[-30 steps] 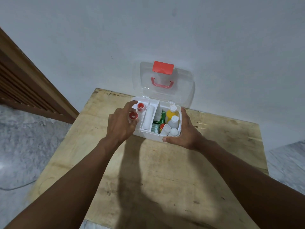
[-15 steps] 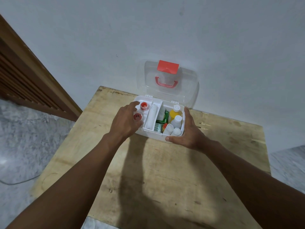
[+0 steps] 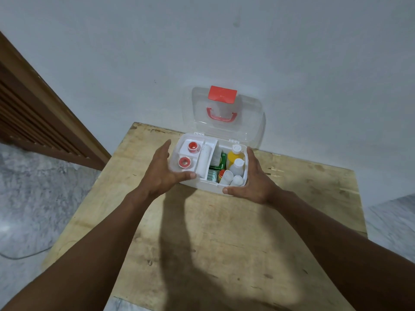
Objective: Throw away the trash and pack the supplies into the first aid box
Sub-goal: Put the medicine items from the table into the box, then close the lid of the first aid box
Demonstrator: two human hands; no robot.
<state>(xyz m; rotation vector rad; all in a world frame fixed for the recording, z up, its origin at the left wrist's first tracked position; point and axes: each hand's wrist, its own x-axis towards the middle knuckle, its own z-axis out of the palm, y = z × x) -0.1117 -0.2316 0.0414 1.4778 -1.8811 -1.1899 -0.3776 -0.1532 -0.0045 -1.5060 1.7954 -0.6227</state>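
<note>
Well, the left hand [image 3: 160, 173] has its fingers straight and close together, pointing away along the left wall of the first aid box [image 3: 210, 187]. Its thumb lies against the near left corner. Whether the fingers themselves touch the wall I cannot tell. The right hand [image 3: 254, 179] mirrors it, with straight fingers laid along the right wall and the thumb tip pressed on the near wall. Neither hand curls round anything.

Between the hands, the box sits at the far edge of the wooden table [image 3: 202, 239], close to the wall [image 3: 224, 41]. Its clear lid [image 3: 249, 122] stands open and leans back toward the wall, and it carries a red latch [image 3: 222, 95] and a red handle [image 3: 221, 117].

Inside, a white tray [image 3: 186, 154] fills the left half. Two tape rolls with red cores lie there, one in the far compartment [image 3: 192, 147] and one in the near compartment [image 3: 184, 162], and a white bandage roll [image 3: 205, 160] lies in the long slot beside them. The right half holds a yellow bottle [image 3: 233, 156] with a white cap, a white bottle [image 3: 237, 167] just in front of it, and two white rolls [image 3: 226, 177] standing at the near wall. A green packet [image 3: 221, 161] and a pale teal packet [image 3: 212, 176] are wedged next to the tray, with a small red-capped item [image 3: 221, 173] among them that is too small to identify.

Further out, a louvred wooden door [image 3: 33, 122] is at the left. A thin cable [image 3: 24, 257] lies on the marbled floor [image 3: 33, 209].
</note>
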